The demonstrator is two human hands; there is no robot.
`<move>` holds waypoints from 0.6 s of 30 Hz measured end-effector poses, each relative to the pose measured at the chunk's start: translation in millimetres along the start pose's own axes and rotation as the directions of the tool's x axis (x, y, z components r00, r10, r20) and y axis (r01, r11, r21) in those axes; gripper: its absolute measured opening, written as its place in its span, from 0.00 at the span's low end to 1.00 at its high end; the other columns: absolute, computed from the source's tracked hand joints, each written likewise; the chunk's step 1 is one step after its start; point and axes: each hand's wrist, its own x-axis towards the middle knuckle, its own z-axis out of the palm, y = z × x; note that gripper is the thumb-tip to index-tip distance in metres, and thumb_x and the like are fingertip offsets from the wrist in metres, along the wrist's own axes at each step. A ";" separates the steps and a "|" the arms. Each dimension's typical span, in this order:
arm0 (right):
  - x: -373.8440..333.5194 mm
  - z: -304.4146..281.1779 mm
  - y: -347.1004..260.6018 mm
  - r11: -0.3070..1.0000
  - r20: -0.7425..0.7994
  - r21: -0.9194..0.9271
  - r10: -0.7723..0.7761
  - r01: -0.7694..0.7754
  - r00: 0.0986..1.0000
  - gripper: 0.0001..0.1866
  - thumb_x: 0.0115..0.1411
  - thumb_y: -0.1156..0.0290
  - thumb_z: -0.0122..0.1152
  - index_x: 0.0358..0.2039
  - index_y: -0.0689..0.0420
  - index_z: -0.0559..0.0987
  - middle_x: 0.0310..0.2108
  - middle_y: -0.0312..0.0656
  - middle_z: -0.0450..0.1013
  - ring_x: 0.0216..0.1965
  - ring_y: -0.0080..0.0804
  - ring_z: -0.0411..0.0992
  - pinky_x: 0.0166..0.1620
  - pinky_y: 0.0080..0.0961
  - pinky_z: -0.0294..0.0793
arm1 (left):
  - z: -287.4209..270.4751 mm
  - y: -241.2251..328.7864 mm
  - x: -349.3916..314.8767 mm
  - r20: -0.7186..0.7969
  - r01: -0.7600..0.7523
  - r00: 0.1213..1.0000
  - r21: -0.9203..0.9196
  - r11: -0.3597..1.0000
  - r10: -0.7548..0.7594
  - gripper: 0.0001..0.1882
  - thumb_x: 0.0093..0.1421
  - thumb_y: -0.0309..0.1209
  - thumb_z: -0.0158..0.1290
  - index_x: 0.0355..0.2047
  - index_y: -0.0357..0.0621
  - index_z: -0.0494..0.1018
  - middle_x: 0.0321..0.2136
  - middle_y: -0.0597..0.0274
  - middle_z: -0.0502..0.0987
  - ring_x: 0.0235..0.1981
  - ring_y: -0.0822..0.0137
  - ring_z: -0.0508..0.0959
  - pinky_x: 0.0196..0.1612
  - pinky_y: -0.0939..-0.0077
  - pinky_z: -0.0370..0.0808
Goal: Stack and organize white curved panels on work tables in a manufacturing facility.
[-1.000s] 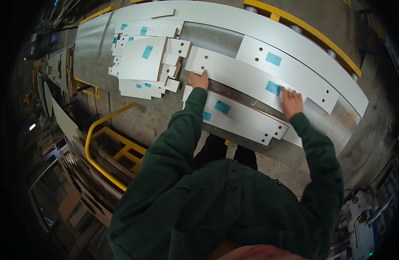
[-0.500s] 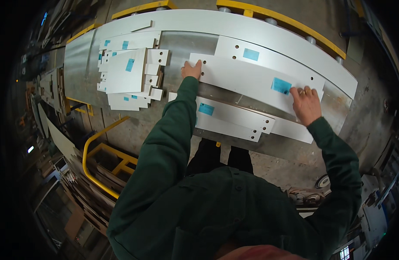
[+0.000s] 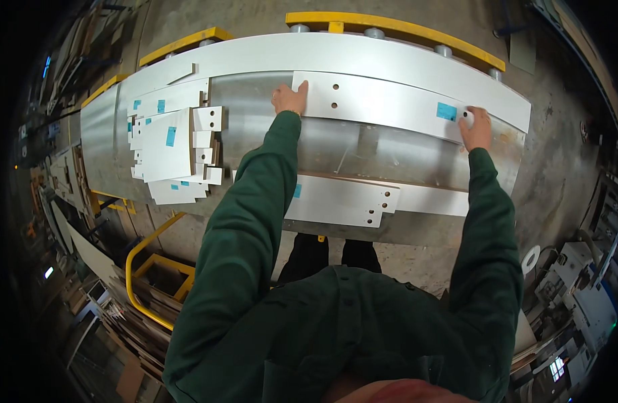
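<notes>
A long white panel (image 3: 389,104) with drilled holes and a blue label (image 3: 446,111) lies along the far side of a metal-topped table (image 3: 362,144). My left hand (image 3: 290,99) grips its left end, thumb on the near side. My right hand (image 3: 477,127) is closed at its right end, beside a hole; part of the end is hidden by the fingers. Behind it, touching or nearly so, runs a longer white board (image 3: 389,57). Nearer my body lie more white panels with holes (image 3: 336,201), partly behind my left sleeve.
On the left of the table is an uneven pile of white panels (image 3: 168,151) with blue labels. A small narrow strip (image 3: 182,74) rests on the long board. Yellow rails with rollers (image 3: 396,33) border the far edge. A yellow tubular frame (image 3: 131,279) stands at lower left.
Both hands have pushed the white panel away from me, over the other labelled panel, which no longer shows. The whole view has shifted somewhat.
</notes>
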 end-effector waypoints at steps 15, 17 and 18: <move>5.0 46.2 17.2 0.536 0.264 0.154 0.787 -0.830 0.557 0.44 0.32 0.37 0.56 0.36 0.69 0.70 0.37 0.55 0.68 0.42 0.44 0.65 0.45 0.30 0.61 | 13.4 -16.2 12.6 -0.056 -0.122 0.990 0.064 0.990 0.126 0.36 0.46 0.57 0.42 0.33 0.27 0.67 0.35 0.39 0.68 0.39 0.47 0.66 0.45 0.64 0.62; 0.6 52.3 13.9 0.613 0.163 0.228 0.742 -0.756 0.651 0.46 0.31 0.36 0.56 0.38 0.69 0.69 0.39 0.56 0.66 0.42 0.44 0.65 0.47 0.29 0.59 | 11.2 -21.3 18.2 -0.075 -0.098 0.993 -0.078 0.992 0.092 0.35 0.46 0.56 0.43 0.32 0.28 0.67 0.36 0.40 0.67 0.40 0.47 0.66 0.44 0.65 0.62; 1.1 55.7 14.7 0.622 0.173 0.222 0.733 -0.751 0.658 0.44 0.34 0.38 0.55 0.38 0.68 0.69 0.39 0.52 0.67 0.42 0.41 0.65 0.44 0.32 0.62 | 10.0 -22.8 20.8 -0.017 -0.118 0.993 -0.025 0.993 0.118 0.35 0.46 0.57 0.43 0.32 0.29 0.67 0.36 0.41 0.68 0.40 0.47 0.66 0.45 0.66 0.62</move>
